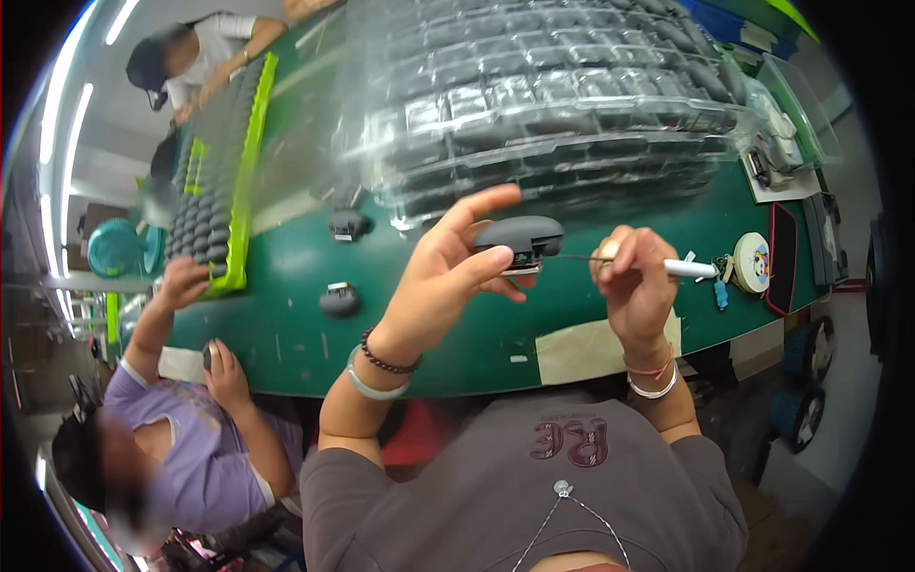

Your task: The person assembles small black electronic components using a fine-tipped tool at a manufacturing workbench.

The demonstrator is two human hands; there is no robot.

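Observation:
My left hand [438,267] grips a dark grey computer mouse [521,234] above the bench, thumb on its side and index finger raised. The mouse is tilted, with a gap and small parts showing at its lower edge. My right hand [634,272] is closed on a white-handled tool [688,269] with a thin dark shaft. The shaft points left at the mouse's near end; whether its tip touches cannot be made out. On the bench left of my left hand lie two more dark grey mouse pieces, one farther [349,225] and one nearer [338,299].
Clear plastic trays [562,143] of grey pieces are stacked at the back. A lime-green tray [250,181] of similar pieces stands left. A co-worker [186,458] sits lower left; another person [205,57] is beyond. A beige sheet [581,351] and a round cartoon-decorated item [751,262] lie on the green bench.

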